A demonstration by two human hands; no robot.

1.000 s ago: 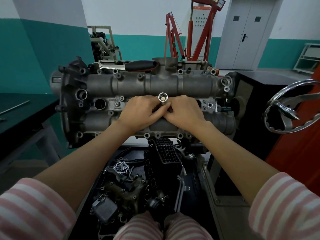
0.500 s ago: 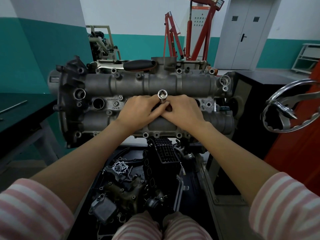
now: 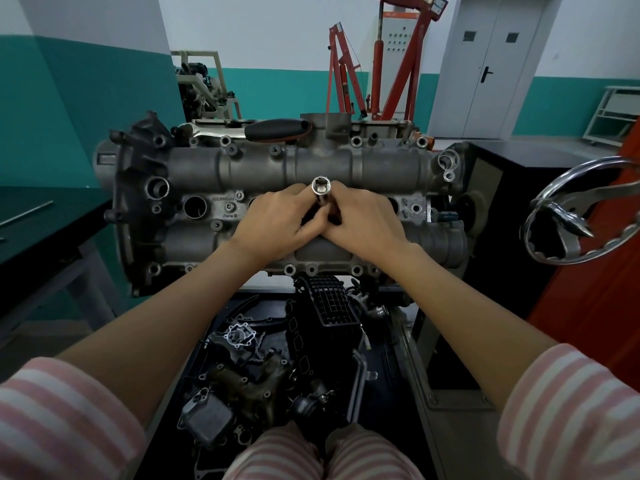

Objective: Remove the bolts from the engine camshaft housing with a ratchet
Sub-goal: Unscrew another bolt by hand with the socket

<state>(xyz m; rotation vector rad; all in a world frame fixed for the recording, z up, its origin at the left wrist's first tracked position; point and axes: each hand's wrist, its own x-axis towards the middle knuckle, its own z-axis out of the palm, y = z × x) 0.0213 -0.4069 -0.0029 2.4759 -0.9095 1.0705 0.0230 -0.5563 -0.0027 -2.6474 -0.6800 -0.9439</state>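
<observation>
The grey camshaft housing (image 3: pixel 381 168) lies across the middle of the head view on an engine stand. Over its centre, my left hand (image 3: pixel 277 223) and my right hand (image 3: pixel 363 223) meet and pinch a chrome socket (image 3: pixel 321 190) that stands upright with its open end toward me. What lies under the socket is hidden by my fingers. The ratchet (image 3: pixel 249 130), chrome with a black handle, rests along the housing's far edge, apart from both hands. Several bolt holes and bolt heads (image 3: pixel 228 206) dot the housing.
Below the housing a tray holds loose engine parts (image 3: pixel 249 368) and a black intake manifold (image 3: pixel 329 306). A chrome handwheel (image 3: pixel 581 216) sticks out at the right beside a red cabinet. A dark bench (image 3: pixel 41 220) stands left. A red engine crane (image 3: pixel 381 64) is behind.
Both hands stay on the socket at the same spot; the socket has tilted and risen slightly between my fingers. The view has shifted a little.
</observation>
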